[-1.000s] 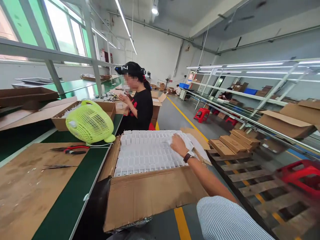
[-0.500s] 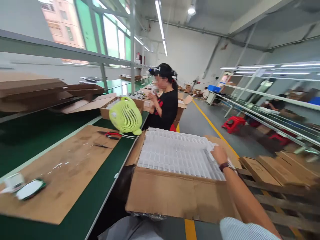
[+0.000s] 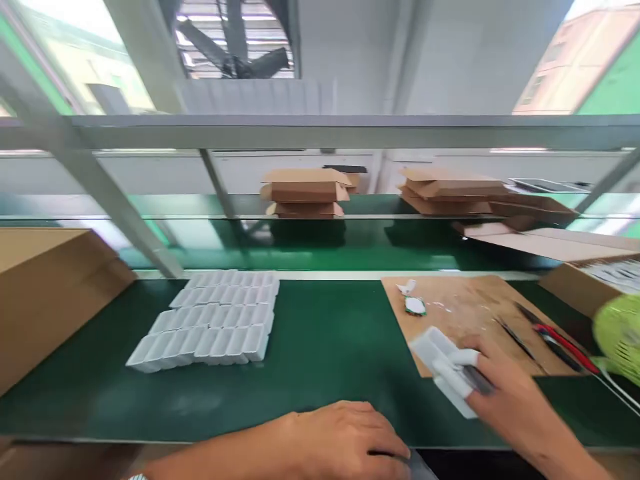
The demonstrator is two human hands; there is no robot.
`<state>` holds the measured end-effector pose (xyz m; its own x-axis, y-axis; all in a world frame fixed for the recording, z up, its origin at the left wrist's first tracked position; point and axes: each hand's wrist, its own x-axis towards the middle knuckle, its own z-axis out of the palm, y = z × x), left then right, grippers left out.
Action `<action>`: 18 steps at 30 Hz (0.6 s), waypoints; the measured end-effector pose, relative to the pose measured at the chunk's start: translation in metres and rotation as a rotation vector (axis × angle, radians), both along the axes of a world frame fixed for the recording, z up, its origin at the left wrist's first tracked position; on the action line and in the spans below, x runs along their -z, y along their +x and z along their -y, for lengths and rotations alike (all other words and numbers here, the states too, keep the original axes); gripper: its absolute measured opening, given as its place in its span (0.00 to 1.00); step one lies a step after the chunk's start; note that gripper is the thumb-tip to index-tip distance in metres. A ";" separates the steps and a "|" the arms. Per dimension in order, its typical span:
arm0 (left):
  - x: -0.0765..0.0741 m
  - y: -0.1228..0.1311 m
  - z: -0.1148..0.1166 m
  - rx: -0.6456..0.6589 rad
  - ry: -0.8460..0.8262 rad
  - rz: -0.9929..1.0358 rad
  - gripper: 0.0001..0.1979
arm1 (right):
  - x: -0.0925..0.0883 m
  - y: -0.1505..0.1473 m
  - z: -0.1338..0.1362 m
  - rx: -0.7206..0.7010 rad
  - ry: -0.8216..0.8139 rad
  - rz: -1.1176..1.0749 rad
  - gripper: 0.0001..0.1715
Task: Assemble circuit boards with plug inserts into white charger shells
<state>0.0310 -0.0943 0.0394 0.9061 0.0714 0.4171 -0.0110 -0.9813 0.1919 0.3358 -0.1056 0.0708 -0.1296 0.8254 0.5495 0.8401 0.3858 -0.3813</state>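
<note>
My right hand [image 3: 500, 383], with white covers on its fingers, is closed on a small white plastic tray [image 3: 433, 347] with compartments. It holds the tray tilted over the near edge of a brown cardboard sheet [image 3: 450, 287]. A dark grey patch shows between the fingers; I cannot make out what it is. My left hand [image 3: 355, 443] lies at the bench's front edge, loosely bent, fingers slightly apart, with nothing visible in it. Several similar white trays [image 3: 220, 317] stand in rows at the left. A small green-edged piece with a white face [image 3: 415, 306] lies on the sheet.
Tweezers [image 3: 520, 343] and red-handled pliers [image 3: 565, 347] lie at the sheet's right. Beyond them are a yellow-green fan [image 3: 620, 337] and an open carton [image 3: 585, 290]. A large cardboard box [image 3: 55, 293] stands at left. A metal rail [image 3: 320, 132] crosses above the green bench [image 3: 320, 340].
My view has swung left from the big carton of white trays to the bench. My right hand has left that carton and now holds a white tray. My left hand has come into view.
</note>
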 end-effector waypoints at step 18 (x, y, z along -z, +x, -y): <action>0.012 -0.267 -0.003 -1.891 -0.540 1.226 0.31 | 0.031 -0.270 -0.145 -0.418 -0.530 -0.084 0.17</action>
